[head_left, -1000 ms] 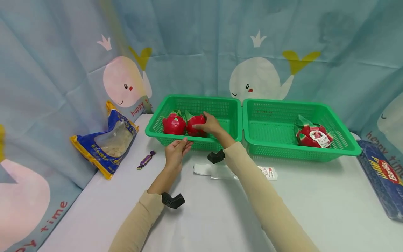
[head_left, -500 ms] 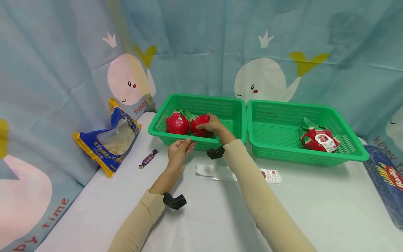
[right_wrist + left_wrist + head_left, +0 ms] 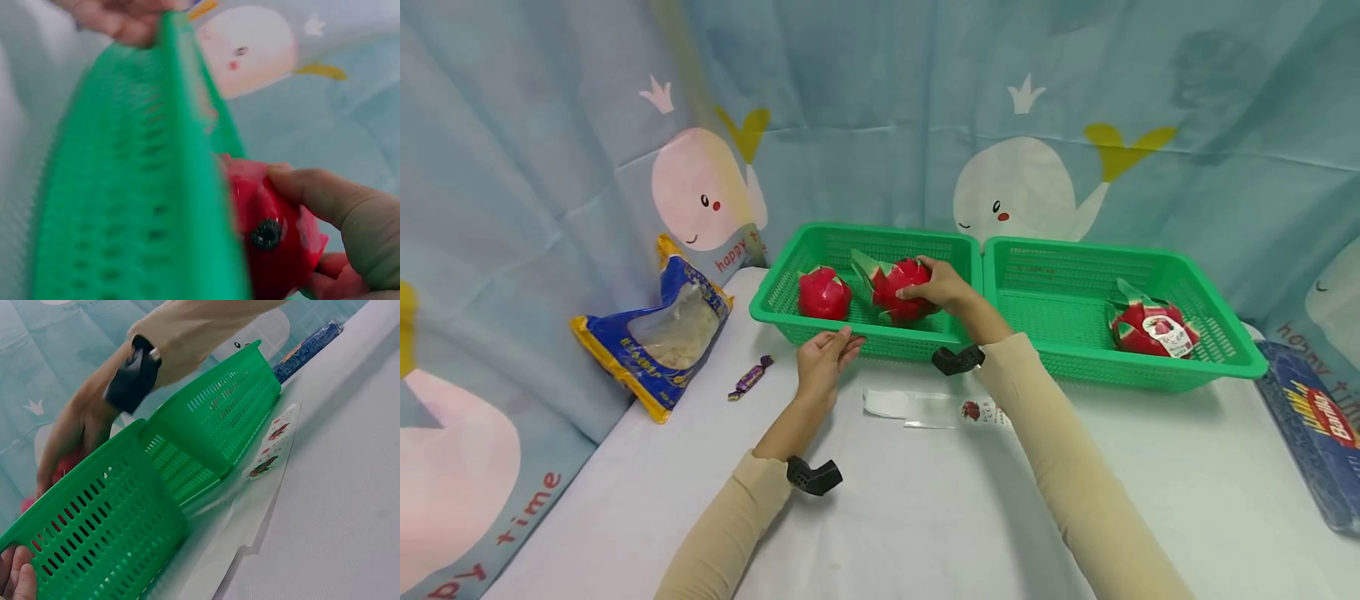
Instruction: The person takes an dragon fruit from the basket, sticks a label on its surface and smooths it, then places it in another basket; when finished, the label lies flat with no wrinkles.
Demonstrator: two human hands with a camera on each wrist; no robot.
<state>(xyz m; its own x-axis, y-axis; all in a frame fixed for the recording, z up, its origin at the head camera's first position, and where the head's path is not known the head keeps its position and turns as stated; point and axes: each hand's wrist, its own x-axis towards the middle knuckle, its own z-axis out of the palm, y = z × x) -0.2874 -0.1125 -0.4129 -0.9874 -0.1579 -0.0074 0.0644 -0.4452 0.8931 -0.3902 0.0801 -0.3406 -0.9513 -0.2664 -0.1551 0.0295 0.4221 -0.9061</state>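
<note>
My right hand (image 3: 946, 287) grips a red dragon fruit (image 3: 901, 283) with green leafy tips, within the left green basket (image 3: 895, 336). In the right wrist view, my thumb and fingers lie round the dragon fruit (image 3: 275, 240), and its dark round end shows. Another dragon fruit (image 3: 824, 293) rests at the left end of that basket, apart from the held one. At the front rim, my left hand (image 3: 820, 362) pinches the basket's edge; in the left wrist view its fingertips (image 3: 24, 578) lie against the slotted wall.
A second green basket (image 3: 1052, 312) adjoins on the right, with a labelled dragon fruit (image 3: 1150, 327) inside. In front lie printed wrapping strips (image 3: 925, 408). A blue-yellow bag (image 3: 670, 329) and a purple-wrapped candy (image 3: 750, 379) lie left; a blue Barilla package (image 3: 1311, 425) lies right.
My right hand has shifted right with the dragon fruit, opening a gap from the other one. My left hand stays at the basket rim.
</note>
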